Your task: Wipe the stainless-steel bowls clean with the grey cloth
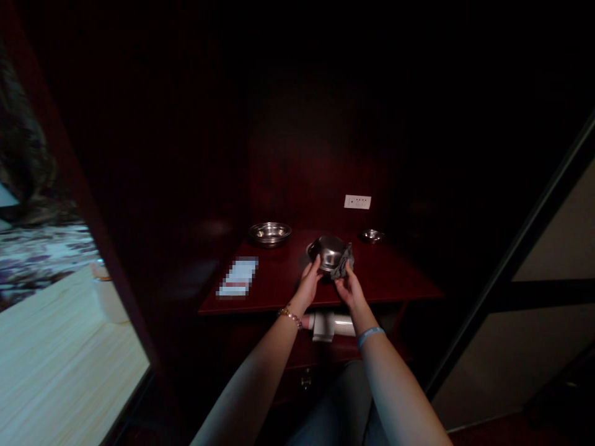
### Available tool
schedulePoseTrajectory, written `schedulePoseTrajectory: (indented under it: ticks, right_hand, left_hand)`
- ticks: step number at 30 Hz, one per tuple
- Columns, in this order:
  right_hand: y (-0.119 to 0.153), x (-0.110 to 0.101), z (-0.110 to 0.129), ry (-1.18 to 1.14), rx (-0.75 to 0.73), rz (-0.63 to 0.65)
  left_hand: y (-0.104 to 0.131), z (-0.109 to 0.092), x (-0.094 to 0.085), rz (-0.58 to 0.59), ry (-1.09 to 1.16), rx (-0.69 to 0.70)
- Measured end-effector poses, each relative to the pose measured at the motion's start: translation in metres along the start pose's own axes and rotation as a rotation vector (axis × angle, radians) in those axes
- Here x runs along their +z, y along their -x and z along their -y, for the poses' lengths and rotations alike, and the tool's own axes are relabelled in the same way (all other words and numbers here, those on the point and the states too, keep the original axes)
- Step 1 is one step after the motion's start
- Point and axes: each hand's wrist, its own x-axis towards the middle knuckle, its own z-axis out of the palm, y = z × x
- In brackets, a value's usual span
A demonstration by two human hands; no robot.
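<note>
A shiny metal bowl (329, 249), its rounded underside showing, is held just above the dark red shelf. My left hand (308, 285) grips its near left edge, fingers closed on the rim. On the other side, my right hand (349, 285) presses a crumpled grey cloth (344, 263) against the bowl. Farther back to the left sit stacked metal bowls (270, 233). A small metal bowl (372, 235) stands at the back right of the shelf.
The shelf (395, 282) is inside a dark cabinet. A blurred-out white paper (238, 277) lies on its left. A white socket (357, 202) is on the back wall. Below, a white roll (341, 324) lies on a lower shelf. A pale wooden table (56, 353) stands left.
</note>
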Motion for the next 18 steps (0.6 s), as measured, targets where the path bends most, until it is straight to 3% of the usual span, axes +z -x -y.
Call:
schedulePoseTrajectory:
  ticks: [3,11,18]
  right_hand:
    - [0.000,0.000,0.001,-0.018,-0.026,-0.046]
    - [0.000,0.000,-0.001,0.114,0.042,0.011]
    - [0.000,0.002,-0.001,0.105,0.017,0.016]
  left_hand:
    - [0.004,0.002,0.003,0.094,-0.148,-0.003]
    - [-0.004,0.005,-0.005,-0.028,0.023,-0.019]
    - [-0.011,0.006,-0.007,-0.137,0.117,0.008]
